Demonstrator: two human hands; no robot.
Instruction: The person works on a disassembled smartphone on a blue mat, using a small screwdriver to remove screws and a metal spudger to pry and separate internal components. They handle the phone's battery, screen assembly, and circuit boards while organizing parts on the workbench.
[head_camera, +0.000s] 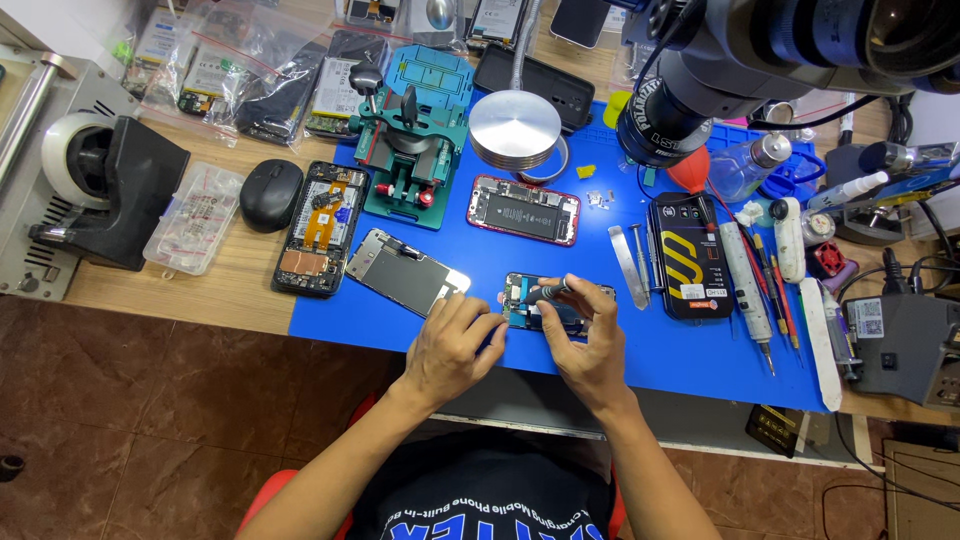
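Head view: wood counter (215, 290) w/ a blue mat (620, 350) over its middle, and a big black microscope (760, 50) hanging over the top right. Far left sits a grey machine (30, 200), beside it a black tape holder (110, 190). Teal clamp jig (415, 140) stands at the mat's top left, a round metal disc (515, 128) just right of it. Opened black phone (320, 227) w/ orange flex lies on the wood at the mat's left edge, a black mouse (271, 194) next to it. On the mat: red-framed opened phone (523, 210), a loose screen (405, 270) lying tilted, black-and-yellow tool case (685, 255). Small opened phone (550, 305) lies near the mat's front edge, between both hands. Left hand (450, 345) curled, fingertips pressed on that phone's left end, steadying it. Right hand (595, 345) pinches a thin dark tool (553, 291), tip down on the phone's inside; exact contact spot too small to tell.
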